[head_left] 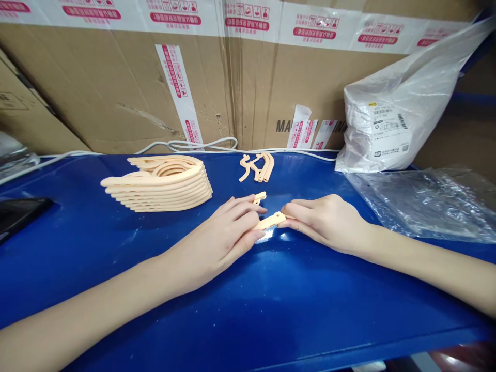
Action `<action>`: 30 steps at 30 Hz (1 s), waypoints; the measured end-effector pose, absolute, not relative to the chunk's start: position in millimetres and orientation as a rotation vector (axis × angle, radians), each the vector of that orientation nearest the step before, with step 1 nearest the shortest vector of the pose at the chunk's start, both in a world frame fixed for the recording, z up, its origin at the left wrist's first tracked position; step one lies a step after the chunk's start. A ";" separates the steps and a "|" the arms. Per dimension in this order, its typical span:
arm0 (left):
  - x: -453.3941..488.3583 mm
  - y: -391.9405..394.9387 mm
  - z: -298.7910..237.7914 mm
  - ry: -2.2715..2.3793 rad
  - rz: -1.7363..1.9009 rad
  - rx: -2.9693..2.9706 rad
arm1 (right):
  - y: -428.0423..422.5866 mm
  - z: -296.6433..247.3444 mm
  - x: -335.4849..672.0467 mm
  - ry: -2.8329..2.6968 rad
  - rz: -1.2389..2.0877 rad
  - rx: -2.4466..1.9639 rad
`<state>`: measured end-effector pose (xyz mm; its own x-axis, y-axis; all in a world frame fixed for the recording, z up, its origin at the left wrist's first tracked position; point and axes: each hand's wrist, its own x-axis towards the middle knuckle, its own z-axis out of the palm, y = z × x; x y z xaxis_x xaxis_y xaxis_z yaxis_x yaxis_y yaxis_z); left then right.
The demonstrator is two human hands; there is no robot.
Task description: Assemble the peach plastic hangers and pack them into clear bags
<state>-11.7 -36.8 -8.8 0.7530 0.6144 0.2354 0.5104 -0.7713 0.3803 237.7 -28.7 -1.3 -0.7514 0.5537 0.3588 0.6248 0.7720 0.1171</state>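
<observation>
Held a slim, smooth, pale-peach plastic bar (271,221), pierced by a small round hole near its right end, between thumb and fingers of the left hand (220,232), low over the glossy blue tabletop (248,320). Pinched a thin peach sliver (288,217) at that end in the right hand (329,222); could not tell whether joined. Had stacked curved peach plastic pieces (174,194) to the left, smaller curved peach ones (266,168) behind.

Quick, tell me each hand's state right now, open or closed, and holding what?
Left hand: closed, holding a cream-coloured piece.
Right hand: closed, pinching at the end of that piece.
</observation>
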 end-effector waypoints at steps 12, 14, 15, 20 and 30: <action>-13.7 -36.1 -6.1 0.843 0.460 2.677 | -26.7 1.7 238.4 -2.583 -0.934 -0.653; -13.7 -35.7 -5.5 0.835 0.439 2.670 | -26.6 3.0 238.6 -2.577 -1.006 -0.619; -13.7 -35.6 -5.3 0.832 0.432 2.667 | -26.6 3.5 238.8 -2.574 -1.035 -0.606; -14.0 -35.8 -4.3 0.834 0.415 2.661 | -26.7 5.1 239.4 -2.527 -1.143 -0.549; -14.2 -37.4 -1.5 0.878 0.408 2.611 | -26.7 4.1 239.3 -2.550 -1.109 -0.527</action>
